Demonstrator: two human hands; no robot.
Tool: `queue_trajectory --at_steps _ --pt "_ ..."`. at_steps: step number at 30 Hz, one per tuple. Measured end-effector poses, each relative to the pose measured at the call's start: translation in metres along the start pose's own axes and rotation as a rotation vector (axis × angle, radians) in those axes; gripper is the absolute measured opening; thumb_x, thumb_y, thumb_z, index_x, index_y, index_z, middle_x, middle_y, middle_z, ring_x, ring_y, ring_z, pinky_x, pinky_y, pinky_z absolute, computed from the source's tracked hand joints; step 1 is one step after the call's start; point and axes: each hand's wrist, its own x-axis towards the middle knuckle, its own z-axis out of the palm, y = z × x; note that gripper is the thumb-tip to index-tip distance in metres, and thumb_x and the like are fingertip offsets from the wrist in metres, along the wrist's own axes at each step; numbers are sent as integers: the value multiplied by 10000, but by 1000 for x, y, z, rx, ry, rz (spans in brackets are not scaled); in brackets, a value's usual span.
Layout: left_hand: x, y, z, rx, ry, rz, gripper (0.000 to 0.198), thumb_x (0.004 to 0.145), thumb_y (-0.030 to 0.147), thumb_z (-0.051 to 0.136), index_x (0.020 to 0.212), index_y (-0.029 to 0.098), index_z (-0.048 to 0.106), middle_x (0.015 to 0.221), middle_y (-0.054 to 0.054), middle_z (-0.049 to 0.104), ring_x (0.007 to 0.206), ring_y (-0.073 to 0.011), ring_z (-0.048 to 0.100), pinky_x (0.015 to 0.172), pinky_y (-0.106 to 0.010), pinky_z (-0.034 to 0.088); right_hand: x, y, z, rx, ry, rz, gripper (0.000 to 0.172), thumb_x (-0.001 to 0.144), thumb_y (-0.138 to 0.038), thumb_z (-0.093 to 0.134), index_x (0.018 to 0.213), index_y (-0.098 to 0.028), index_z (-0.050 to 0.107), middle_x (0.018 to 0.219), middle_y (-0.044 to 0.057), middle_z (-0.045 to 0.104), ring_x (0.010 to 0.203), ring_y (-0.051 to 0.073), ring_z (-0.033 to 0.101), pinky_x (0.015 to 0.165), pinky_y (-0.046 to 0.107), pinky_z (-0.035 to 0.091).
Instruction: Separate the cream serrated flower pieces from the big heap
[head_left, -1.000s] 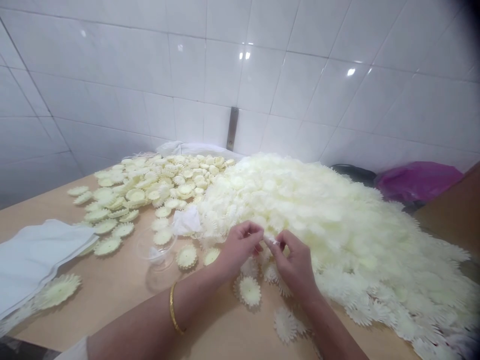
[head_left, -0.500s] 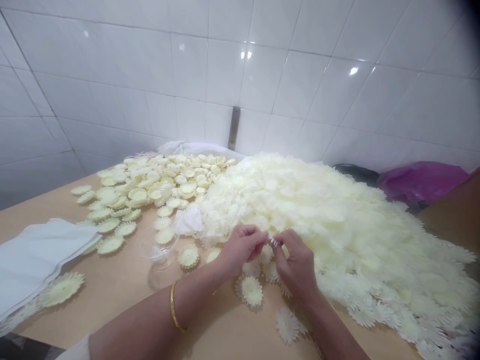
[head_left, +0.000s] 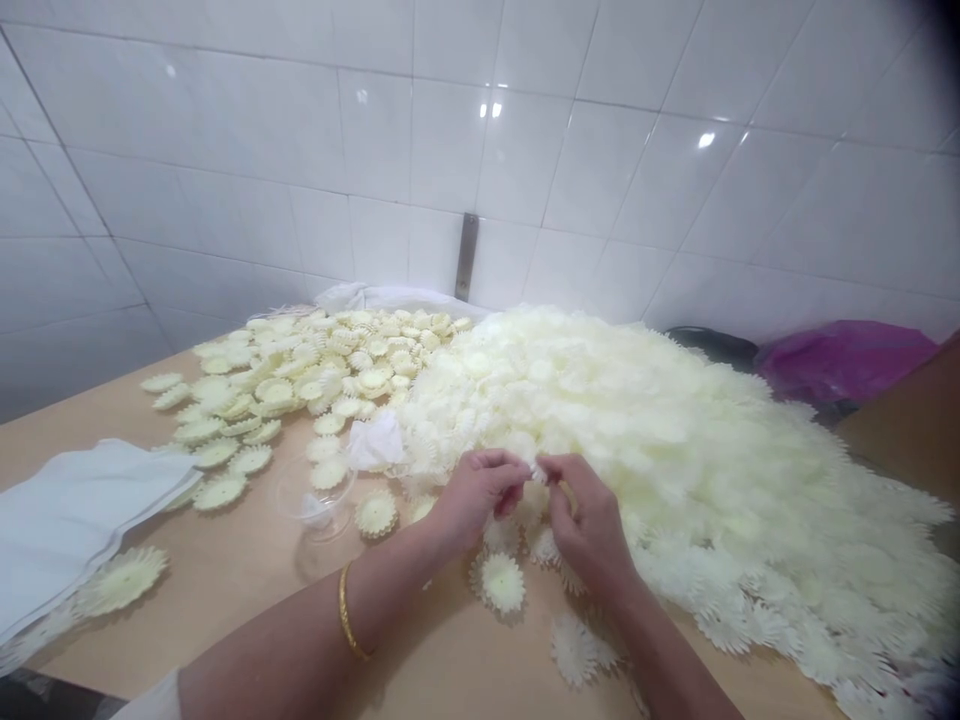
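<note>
My left hand (head_left: 484,492) and my right hand (head_left: 591,518) meet over the table, fingertips pinched on the two sides of a small pale flower disc (head_left: 537,473). Only a bit of its toothed white edge shows between the fingers; the rest is hidden. Just below my hands lies a loose cream flower disc (head_left: 502,583) with a notched rim. Whiter petal discs (head_left: 576,648) rest under my right forearm. A large heap of pale flower discs (head_left: 622,400) rises right behind my hands.
Thicker cream discs (head_left: 274,390) are spread at the back left. Left of my hands stands a clear plastic cup (head_left: 326,520) beside crumpled white tissue (head_left: 377,440). White sheets (head_left: 82,520) cover the left table edge. A purple bag (head_left: 844,360) sits at the right, against the tiled wall.
My right hand has shifted slightly up and left, its fingertips closer to my left hand's. The flower disc between them has turned and shows less of its edge.
</note>
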Motion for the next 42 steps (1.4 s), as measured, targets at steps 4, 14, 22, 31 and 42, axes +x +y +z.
queue_trajectory --at_steps 4,14,22,31,42 --pt "0 -4 -2 82 -1 70 151 677 277 610 640 133 586 422 44 430 377 -50 350 393 -197 245 2 -2 -4 127 51 59 171 818 -157 401 925 -181 532 844 49 538 791 171 522 694 298 429" --pt "-1 -5 2 135 -55 79 136 698 258 579 636 138 578 436 44 439 383 -52 362 396 -197 258 5 -8 -5 164 9 141 193 847 -250 425 694 -179 518 691 16 514 664 144 485 605 259 385" --pt "-4 -3 5 162 -45 57 115 676 214 563 587 145 539 416 55 422 369 -48 353 378 -189 246 -2 -10 7 -4 123 221 237 865 -287 347 646 -197 356 601 -23 388 550 122 373 522 249 309" --pt "-4 -2 3 152 5 67 121 690 203 544 584 148 525 427 47 440 368 -49 367 383 -190 267 1 -9 2 82 126 270 258 875 -314 344 656 -192 406 601 -15 450 557 122 428 533 249 350" --pt "-3 1 3 38 -22 74 105 674 218 596 616 134 571 431 51 418 386 -40 330 389 -188 224 5 -10 -5 371 -147 256 210 790 -344 526 903 -173 573 843 53 571 789 170 534 708 289 432"
